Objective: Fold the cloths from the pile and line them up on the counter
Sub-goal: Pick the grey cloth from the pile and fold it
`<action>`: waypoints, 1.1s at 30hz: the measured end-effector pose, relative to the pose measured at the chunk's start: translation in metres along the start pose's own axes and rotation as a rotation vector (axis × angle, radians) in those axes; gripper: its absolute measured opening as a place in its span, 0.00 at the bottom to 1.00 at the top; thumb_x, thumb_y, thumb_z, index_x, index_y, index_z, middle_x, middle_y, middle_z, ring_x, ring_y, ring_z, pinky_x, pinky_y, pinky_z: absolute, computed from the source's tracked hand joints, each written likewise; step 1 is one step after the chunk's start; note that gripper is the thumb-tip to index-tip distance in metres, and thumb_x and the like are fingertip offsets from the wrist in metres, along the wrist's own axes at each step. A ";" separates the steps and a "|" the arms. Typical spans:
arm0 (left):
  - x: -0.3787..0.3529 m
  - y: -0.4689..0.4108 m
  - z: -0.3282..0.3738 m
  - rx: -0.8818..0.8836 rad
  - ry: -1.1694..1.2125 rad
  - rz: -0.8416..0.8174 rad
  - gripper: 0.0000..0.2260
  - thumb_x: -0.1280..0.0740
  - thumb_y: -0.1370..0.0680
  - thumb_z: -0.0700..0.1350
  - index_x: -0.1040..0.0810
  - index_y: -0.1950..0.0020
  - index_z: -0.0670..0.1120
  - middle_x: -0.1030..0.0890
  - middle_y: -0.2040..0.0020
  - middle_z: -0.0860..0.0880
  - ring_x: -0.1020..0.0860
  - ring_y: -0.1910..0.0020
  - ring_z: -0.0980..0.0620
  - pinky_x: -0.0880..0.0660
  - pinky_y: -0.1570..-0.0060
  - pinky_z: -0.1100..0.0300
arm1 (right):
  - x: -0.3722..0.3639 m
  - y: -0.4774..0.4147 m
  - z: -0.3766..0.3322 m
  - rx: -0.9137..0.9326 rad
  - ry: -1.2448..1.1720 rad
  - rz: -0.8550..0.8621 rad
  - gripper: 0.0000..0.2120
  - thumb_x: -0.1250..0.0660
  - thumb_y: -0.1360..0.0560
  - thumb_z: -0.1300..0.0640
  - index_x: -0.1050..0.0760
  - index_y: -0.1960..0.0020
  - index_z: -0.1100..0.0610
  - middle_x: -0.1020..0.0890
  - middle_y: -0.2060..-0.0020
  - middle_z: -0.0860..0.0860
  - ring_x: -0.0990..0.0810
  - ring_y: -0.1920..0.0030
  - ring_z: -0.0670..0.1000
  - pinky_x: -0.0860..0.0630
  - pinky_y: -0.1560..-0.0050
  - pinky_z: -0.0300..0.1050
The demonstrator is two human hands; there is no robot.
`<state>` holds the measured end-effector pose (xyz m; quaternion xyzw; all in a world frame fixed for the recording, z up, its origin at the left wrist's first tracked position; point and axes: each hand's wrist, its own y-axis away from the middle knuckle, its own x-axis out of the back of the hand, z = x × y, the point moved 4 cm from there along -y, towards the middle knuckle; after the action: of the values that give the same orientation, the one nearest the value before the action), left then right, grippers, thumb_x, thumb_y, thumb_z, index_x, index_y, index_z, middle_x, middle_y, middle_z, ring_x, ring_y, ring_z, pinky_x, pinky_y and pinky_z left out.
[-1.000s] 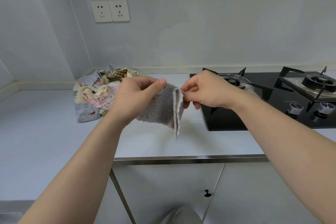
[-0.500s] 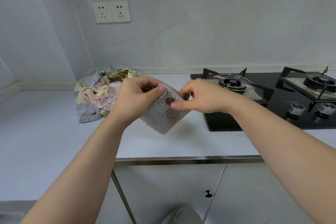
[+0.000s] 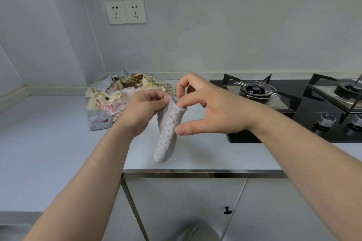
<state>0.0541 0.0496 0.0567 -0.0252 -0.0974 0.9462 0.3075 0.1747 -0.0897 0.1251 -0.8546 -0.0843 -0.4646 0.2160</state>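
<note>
You are folding a cloth (image 3: pixel 166 135), left hand (image 3: pixel 141 112) and right hand (image 3: pixel 213 107) pinching its top; none is lining the counter (image 3: pixel 49 135) yet (pile (image 3: pixel 115 100) waiting far left).

pile (image 3: pixel 121 101) left (on counter (image 3: pixel 49 135)), stove (image 3: pixel 293 107) right

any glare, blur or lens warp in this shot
head view: soft even light, no hard shadows; glossy hob mirrors its pan stands; wide lens leans the wall corner and swells the near forearms; cloth looks sharp, no motion smear
</note>
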 end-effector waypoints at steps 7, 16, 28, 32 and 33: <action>0.001 -0.003 -0.003 0.059 0.157 -0.009 0.05 0.36 0.21 0.33 0.22 0.55 0.38 0.19 0.62 0.44 0.21 0.63 0.50 0.25 0.59 0.62 | 0.002 0.002 0.018 -0.096 -0.135 0.137 0.21 0.26 0.29 0.46 0.27 0.68 0.61 0.31 0.56 0.46 0.31 0.65 0.40 0.35 0.60 0.30; 0.006 -0.006 -0.004 0.020 0.190 0.060 0.07 0.37 0.19 0.33 0.25 0.53 0.44 0.23 0.63 0.45 0.26 0.63 0.50 0.30 0.60 0.61 | 0.014 0.012 0.063 -0.312 -0.057 0.333 0.17 0.28 0.26 0.44 0.22 0.62 0.59 0.26 0.54 0.50 0.28 0.63 0.42 0.32 0.57 0.31; 0.006 -0.004 0.001 -0.043 0.023 0.241 0.15 0.41 0.21 0.27 0.29 0.61 0.45 0.26 0.65 0.48 0.30 0.66 0.52 0.32 0.64 0.62 | 0.006 0.006 0.077 -0.405 -0.097 0.367 0.14 0.31 0.22 0.46 0.26 0.57 0.56 0.18 0.63 0.43 0.20 0.66 0.41 0.26 0.59 0.42; -0.001 -0.006 -0.002 -0.017 -0.104 0.185 0.18 0.42 0.24 0.27 0.19 0.63 0.44 0.18 0.60 0.46 0.24 0.59 0.49 0.28 0.57 0.58 | -0.004 0.004 0.086 -0.429 -0.115 0.367 0.13 0.31 0.23 0.47 0.26 0.58 0.55 0.16 0.62 0.48 0.17 0.62 0.47 0.23 0.56 0.47; -0.004 -0.005 -0.003 -0.018 -0.130 0.172 0.17 0.40 0.23 0.29 0.18 0.61 0.45 0.17 0.60 0.48 0.23 0.58 0.50 0.28 0.57 0.57 | -0.005 0.004 0.086 -0.430 -0.096 0.341 0.13 0.30 0.24 0.46 0.25 0.59 0.54 0.16 0.62 0.48 0.17 0.61 0.48 0.23 0.56 0.46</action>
<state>0.0602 0.0518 0.0550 0.0251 -0.1230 0.9678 0.2181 0.2387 -0.0543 0.0784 -0.9036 0.1511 -0.3880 0.1005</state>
